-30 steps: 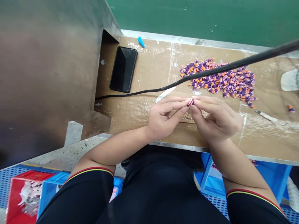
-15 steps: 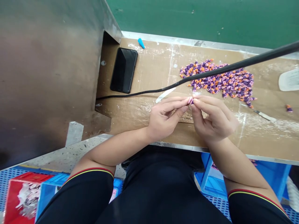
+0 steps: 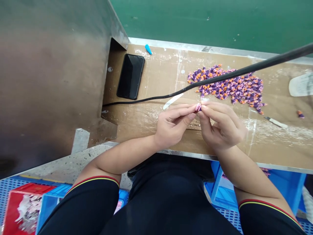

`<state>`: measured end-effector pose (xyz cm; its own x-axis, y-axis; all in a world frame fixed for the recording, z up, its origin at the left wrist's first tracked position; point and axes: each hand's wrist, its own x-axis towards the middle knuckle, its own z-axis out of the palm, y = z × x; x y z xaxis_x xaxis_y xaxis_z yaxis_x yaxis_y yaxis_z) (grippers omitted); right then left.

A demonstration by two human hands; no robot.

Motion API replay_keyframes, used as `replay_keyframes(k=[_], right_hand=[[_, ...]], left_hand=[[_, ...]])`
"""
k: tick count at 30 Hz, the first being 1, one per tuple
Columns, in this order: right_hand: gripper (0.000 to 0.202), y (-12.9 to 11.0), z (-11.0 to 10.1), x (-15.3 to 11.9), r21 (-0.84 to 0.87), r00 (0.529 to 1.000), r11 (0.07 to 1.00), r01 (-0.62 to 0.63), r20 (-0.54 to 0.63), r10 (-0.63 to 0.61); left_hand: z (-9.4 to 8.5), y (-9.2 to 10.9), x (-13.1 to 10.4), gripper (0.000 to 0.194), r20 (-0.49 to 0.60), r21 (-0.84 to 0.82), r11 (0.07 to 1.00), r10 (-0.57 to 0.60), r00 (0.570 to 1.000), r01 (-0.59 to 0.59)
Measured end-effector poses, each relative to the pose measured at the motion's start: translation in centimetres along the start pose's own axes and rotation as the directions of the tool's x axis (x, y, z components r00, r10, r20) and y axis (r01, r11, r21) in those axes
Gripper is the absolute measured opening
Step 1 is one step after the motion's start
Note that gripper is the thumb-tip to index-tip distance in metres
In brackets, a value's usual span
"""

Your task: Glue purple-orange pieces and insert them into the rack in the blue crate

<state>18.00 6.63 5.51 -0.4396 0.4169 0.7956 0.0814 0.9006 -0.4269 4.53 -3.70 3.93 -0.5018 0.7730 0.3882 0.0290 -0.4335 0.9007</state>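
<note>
Between my fingertips sits a small pink and purple piece [image 3: 199, 107], largely covered by the fingers. My left hand [image 3: 172, 124] pinches it from the left, thumb and forefinger closed. From the other side my right hand [image 3: 221, 122] grips the same piece with thumb and fingertips. Both hands are just above the brown table, near its front edge. Beyond them lies a wide pile of small purple, pink and orange pieces [image 3: 225, 85], and one similar single piece [image 3: 300, 114] rests far to the right.
A black cable [image 3: 174, 93] runs across the table above the hands. Left are a phone [image 3: 130, 76], a blue cone-shaped piece [image 3: 148, 49] and a large metal housing [image 3: 53, 75]. A small knife [image 3: 276, 122], a white strip [image 3: 173, 101] and a white container [image 3: 302, 85] also lie there.
The piece has turned slightly in the fingertips, showing more pink. Both hands stay pinched on it, and the view has shifted a little.
</note>
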Motion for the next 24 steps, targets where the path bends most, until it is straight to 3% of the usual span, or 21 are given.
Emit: replay_keyframes(k=[9,14,18,24], right_hand=[[0.028,0.1,-0.3,0.9,0.071,0.999,0.997,0.033,0.002,-0.033],[0.009,1.8,-2.1,1.7,0.081,0.986,0.996,-0.024,0.169,0.010],[0.014,2.9,-3.5,2.6,0.226,0.927,0.969,-0.101,0.375,0.009],[0.015,2.9,-4.6,3.4,0.293,0.777,0.895,-0.337,0.623,0.088]], left_hand=[[-0.2,0.1,0.1,0.033,0.041,0.028,0.997,0.072,0.997,-0.073],[-1.8,0.2,1.5,0.024,0.150,0.236,0.946,0.189,0.970,-0.221],[-2.8,-0.1,2.4,0.019,0.302,0.354,0.823,0.349,0.887,-0.444],[-3.0,-0.7,2.6,0.015,0.404,0.354,0.819,0.301,0.864,-0.451]])
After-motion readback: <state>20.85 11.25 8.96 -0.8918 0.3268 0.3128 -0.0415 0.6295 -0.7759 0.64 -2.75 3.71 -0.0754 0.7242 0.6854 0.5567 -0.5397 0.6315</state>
